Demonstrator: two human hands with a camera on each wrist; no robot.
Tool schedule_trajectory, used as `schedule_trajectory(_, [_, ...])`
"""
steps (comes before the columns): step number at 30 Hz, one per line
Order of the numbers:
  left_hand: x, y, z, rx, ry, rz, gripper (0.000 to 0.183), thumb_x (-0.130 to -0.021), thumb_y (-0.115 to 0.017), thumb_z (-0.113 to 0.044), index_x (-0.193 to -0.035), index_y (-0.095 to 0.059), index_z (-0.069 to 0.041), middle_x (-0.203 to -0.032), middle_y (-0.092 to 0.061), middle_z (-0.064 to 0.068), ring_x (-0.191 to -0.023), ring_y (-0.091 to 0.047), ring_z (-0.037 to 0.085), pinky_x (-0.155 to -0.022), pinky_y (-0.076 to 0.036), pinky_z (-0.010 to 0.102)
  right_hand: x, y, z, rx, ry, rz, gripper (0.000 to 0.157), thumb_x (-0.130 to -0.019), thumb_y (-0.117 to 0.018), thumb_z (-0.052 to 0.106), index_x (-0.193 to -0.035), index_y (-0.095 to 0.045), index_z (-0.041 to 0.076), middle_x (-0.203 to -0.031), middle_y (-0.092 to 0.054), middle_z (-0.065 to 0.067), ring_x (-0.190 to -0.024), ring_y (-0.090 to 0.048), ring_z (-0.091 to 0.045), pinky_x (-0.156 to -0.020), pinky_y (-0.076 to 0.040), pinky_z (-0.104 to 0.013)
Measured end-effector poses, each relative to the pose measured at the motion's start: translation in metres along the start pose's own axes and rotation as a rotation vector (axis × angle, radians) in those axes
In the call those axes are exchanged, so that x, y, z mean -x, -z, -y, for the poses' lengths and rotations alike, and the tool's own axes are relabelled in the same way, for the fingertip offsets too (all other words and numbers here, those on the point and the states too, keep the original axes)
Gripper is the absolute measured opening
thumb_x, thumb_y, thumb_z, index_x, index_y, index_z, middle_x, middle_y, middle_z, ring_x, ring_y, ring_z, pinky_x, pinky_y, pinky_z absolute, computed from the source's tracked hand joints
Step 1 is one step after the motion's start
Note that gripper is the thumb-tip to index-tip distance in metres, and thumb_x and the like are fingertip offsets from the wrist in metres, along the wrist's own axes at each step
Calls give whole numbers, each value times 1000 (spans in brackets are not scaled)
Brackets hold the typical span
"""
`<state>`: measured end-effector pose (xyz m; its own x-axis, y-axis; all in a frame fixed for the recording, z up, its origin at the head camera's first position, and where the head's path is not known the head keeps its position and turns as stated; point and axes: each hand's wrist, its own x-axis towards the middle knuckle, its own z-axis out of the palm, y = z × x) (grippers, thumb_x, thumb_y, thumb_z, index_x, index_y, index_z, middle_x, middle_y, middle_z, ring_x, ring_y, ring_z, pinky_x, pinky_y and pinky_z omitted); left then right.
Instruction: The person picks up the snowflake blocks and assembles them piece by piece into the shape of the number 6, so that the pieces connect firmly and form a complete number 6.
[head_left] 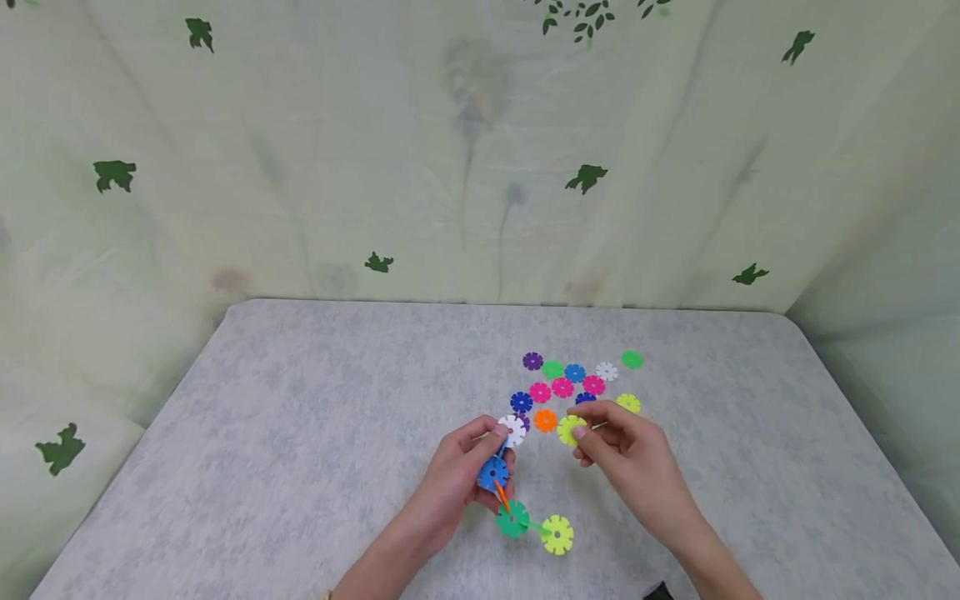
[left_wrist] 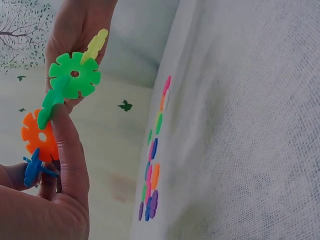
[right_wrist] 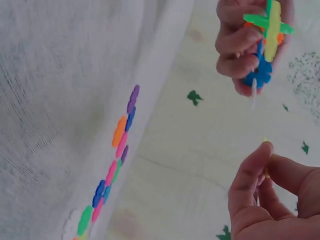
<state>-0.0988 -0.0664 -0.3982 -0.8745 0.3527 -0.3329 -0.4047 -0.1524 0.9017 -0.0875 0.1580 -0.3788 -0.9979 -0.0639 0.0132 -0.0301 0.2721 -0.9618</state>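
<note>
My left hand [head_left: 450,479] grips a chain of slotted plastic discs linked edge to edge. A white disc [head_left: 514,431] sits at its top by the thumb, followed by a blue disc [head_left: 489,476], an orange disc [left_wrist: 31,136], a green disc [head_left: 511,523] and a yellow end disc [head_left: 563,544]. The lower part hangs out past the fingers. To the right, my right hand [head_left: 637,458] pinches a loose yellow disc [head_left: 567,428] between thumb and fingers, a short way from the white one. In the right wrist view, this disc is mostly hidden by the fingertips.
Beyond the hands, several loose discs lie flat on the grey table [head_left: 337,383], among them a pink disc [head_left: 562,387], an orange disc [head_left: 545,421] and a green disc [head_left: 632,359]. A pale patterned curtain [head_left: 337,167] rises behind the table's far edge.
</note>
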Motion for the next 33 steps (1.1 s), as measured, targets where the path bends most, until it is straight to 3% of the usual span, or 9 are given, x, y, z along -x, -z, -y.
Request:
schedule_trajectory(4, [1, -3, 0, -14, 0, -7, 38, -97, -62, -38, -103, -55, -1, -80, -60, 9, -58, -61, 19, -51, -52, 26, 0, -8, -1, -58, -10, -30, 19, -92, -67, 2, -109, -65, 9, -90, -67, -10, -79, -66, -38, -71, -58, -32])
schedule_trajectory(10, [3, -6, 1, -25, -11, 8, 46, -97, -61, -37, -107, -54, 8, -77, -59, 7, -56, -60, 16, -49, -50, 24, 2, -17, -3, -77, 13, -28, 16, -92, -68, 4, -106, -65, 10, -93, -67, -8, -84, -68, -35, -74, -57, -31])
schedule_trajectory(17, [4, -9, 2, -35, -18, 51, 42, -99, -58, -38, -102, -57, 4, -74, -59, 5, -53, -57, 14, -47, -49, 23, 4, -23, -7, -133, 62, 1, 15, -91, -69, 3, -104, -67, 9, -96, -66, -9, -88, -68, -36, -76, -57, -33])
schedule_trajectory(27, [5, -7, 4, 33, -23, 101, 32, -102, -54, -31, -95, -55, 0, -72, -57, 4, -52, -55, 14, -44, -46, 22, 6, -29, -14, -201, 137, 54, 10, -91, -68, 5, -101, -67, 8, -94, -67, -9, -86, -68, -35, -79, -57, -36])
schedule_trajectory(33, [4, -6, 4, 35, -9, 120, 33, -102, -55, -31, -96, -54, 1, -72, -57, 4, -52, -56, 14, -44, -47, 23, 4, -30, -16, -233, 116, 73, 9, -92, -68, 8, -101, -67, 6, -94, -67, -11, -87, -67, -40, -79, -56, -36])
